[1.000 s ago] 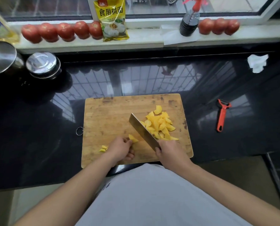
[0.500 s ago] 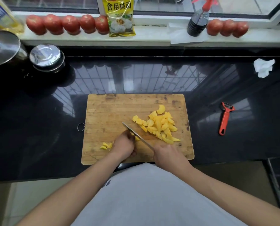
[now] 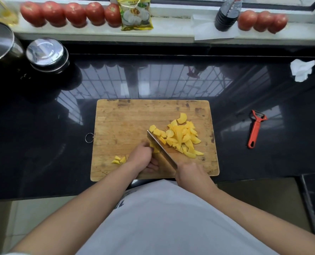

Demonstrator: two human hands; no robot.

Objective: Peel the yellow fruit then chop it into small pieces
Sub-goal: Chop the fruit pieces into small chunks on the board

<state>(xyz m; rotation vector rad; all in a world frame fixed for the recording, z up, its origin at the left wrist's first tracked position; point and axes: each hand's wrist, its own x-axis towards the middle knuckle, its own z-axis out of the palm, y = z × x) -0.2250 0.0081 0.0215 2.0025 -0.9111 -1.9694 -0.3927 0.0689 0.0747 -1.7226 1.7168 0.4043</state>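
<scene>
Your left hand point(image 3: 142, 159) curls its fingers on a yellow fruit piece point(image 3: 155, 149) mid-board; your right hand point(image 3: 189, 174) grips the cleaver point(image 3: 160, 150). Chopped pile point(image 3: 180, 137) at 2 o'clock, peeler point(image 3: 255, 129) at 3 on the worktop point(image 3: 42, 144)

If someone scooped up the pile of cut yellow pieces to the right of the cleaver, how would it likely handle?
The pile of yellow pieces would probably scatter rather than lift as one: the pieces lie loose and overlapping on the cutting board. Each looks thin and small, so likely light. Their cut faces look moist, so they may be slippery or cling to the cleaver.
</scene>
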